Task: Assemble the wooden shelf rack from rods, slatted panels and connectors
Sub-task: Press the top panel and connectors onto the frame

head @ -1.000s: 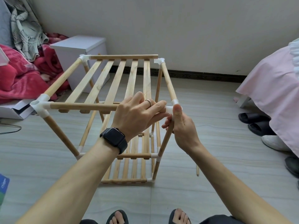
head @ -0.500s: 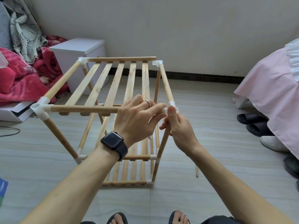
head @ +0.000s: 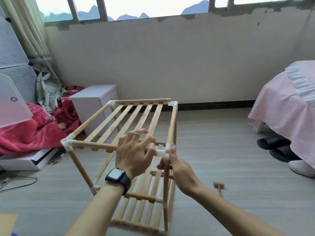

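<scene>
The shelf rack (head: 129, 120) stands mid-floor, with a red blanket (head: 30, 133) and white cabinet (head: 95, 99) close on its left. Bare floor (head: 221, 150) lies open on its right up to the slippers (head: 272, 143) and bed (head: 281, 106), with a small mallet (head: 219, 185) lying there. A flat white box (head: 29, 161) sits left; its contents are hidden. The top slats run lengthwise away toward the wall. The left hand (head: 133, 155) spreads relaxed fingers over the near top rod (head: 95, 145). The right hand (head: 180, 171) grips the near-right upright (head: 166, 188), thumb on the corner connector (head: 162, 152).
</scene>
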{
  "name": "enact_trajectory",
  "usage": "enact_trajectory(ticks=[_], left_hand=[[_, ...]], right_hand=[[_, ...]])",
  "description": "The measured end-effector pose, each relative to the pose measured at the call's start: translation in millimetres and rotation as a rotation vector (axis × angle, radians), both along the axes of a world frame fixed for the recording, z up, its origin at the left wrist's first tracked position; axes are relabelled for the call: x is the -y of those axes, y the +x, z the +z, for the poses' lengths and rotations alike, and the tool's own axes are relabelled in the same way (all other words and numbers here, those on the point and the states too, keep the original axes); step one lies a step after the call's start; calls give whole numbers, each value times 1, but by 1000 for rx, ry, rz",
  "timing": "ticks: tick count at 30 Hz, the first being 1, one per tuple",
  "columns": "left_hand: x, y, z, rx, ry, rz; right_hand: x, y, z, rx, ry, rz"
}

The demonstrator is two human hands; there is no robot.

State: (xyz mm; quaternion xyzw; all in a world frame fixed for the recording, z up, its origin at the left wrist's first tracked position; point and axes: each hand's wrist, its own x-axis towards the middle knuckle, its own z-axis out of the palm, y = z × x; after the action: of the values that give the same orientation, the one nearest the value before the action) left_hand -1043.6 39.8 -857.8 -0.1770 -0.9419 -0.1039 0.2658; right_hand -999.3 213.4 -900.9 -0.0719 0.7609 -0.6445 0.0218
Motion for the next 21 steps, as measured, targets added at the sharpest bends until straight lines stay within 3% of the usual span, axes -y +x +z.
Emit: enact_trajectory(ticks=[6, 9, 11, 13, 16, 21], left_hand=[[65, 11, 13, 157, -9, -5], [90, 23, 29, 206, 75, 1], [98, 27, 43, 223, 84, 49], [93, 30, 55, 208, 47, 107], [55, 34, 65, 143, 64, 84], [-48, 21, 48, 164, 32, 31]], right_hand=[[30, 15, 14, -17, 287, 366], [28, 21, 28, -178, 344, 451], [11, 18, 42, -309, 217, 278], [-14, 6, 51, -387, 69, -25], [-50, -25, 56, -351, 36, -386], [-69, -74, 62, -45, 41, -321]])
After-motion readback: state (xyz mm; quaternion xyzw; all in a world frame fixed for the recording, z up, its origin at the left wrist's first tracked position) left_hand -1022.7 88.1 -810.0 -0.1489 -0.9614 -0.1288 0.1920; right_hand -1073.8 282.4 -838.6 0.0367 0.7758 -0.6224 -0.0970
